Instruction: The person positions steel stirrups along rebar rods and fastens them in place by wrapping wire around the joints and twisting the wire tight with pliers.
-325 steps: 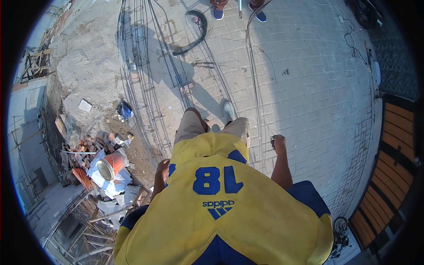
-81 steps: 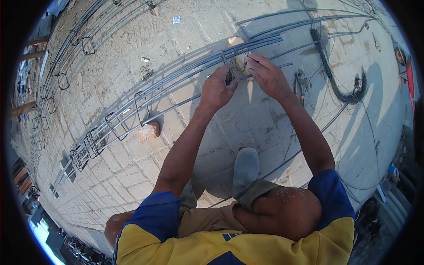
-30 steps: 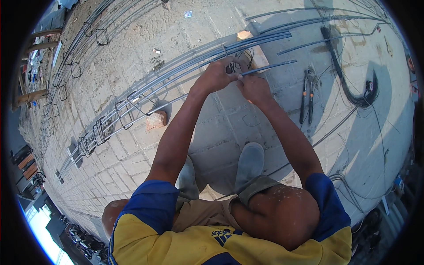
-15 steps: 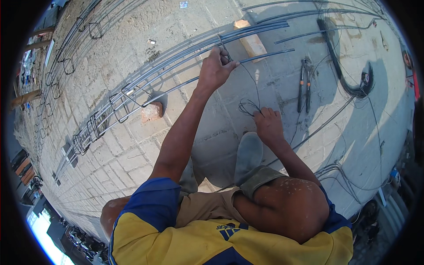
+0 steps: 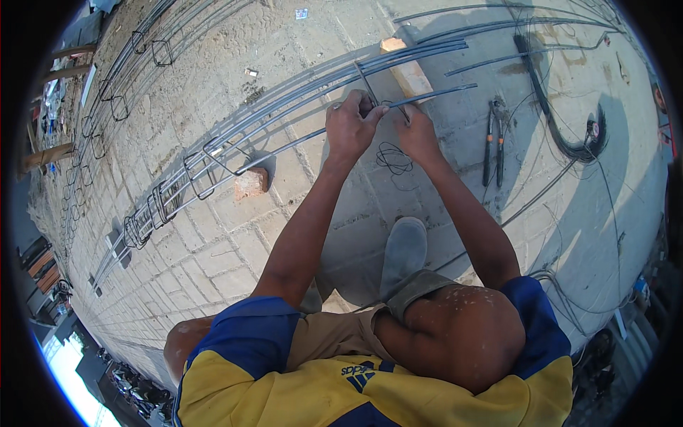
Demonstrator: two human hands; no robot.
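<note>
My left hand [image 5: 350, 128] is closed at the nearest steel bar [image 5: 448, 90], around a thin steel stirrup [image 5: 365, 80] that crosses the bars almost edge-on. My right hand [image 5: 418, 136] is just to its right, thumb and fingers pinched on thin tie wire by the same bar; the exact grip is partly hidden. Below the hands is a loose coil of tie wire [image 5: 393, 158]. More stirrups [image 5: 192, 174] hang around the long bars at left, with several bunched together farther along.
A brick [image 5: 413, 77] lies by the bar ends; another brick [image 5: 252, 183] is under the bars. Orange-and-black nippers [image 5: 495, 141] lie on the paving at right, beside a thick bundle of black wire [image 5: 535, 85]. My shoe [image 5: 405, 250] is close below the coil.
My right hand has moved up and forward from the wire coil to the bar beside my left hand, letting go of the coil. My left hand stays at the stirrup.
</note>
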